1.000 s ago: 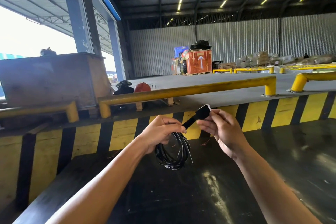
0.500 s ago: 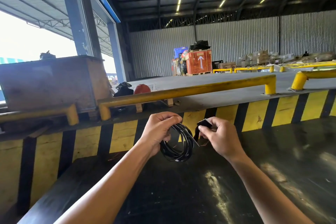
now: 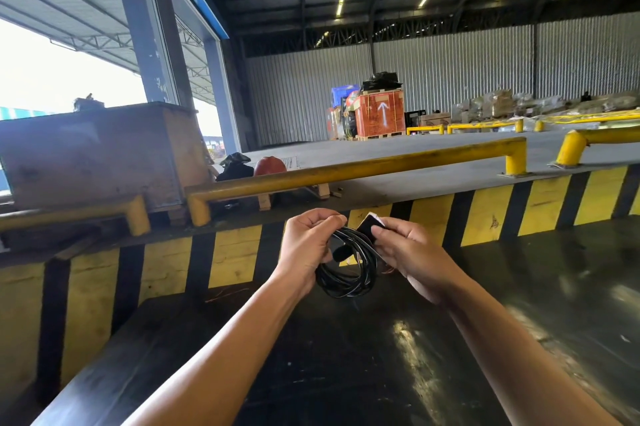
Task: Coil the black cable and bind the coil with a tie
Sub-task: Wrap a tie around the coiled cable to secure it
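The black cable (image 3: 349,273) hangs as a coil of several loops from my left hand (image 3: 308,245), which grips its top with the fingers curled over. My right hand (image 3: 412,252) is close against the coil's right side and pinches a black strap tie (image 3: 369,225) with a white end that sticks up above the thumb. The tie runs down toward the coil; how far it wraps around the loops is hidden behind my fingers. Both hands hover above a dark, glossy surface (image 3: 381,356).
A yellow-and-black striped curb (image 3: 485,218) rises just beyond my hands, topped by a yellow guard rail (image 3: 346,171). A large wooden crate (image 3: 97,152) stands at the left. An orange crate (image 3: 379,114) and other goods sit far back on the warehouse floor.
My right hand brought the tie from stretched up and out to close against the coil. The coil rose slightly and both hands drew together.
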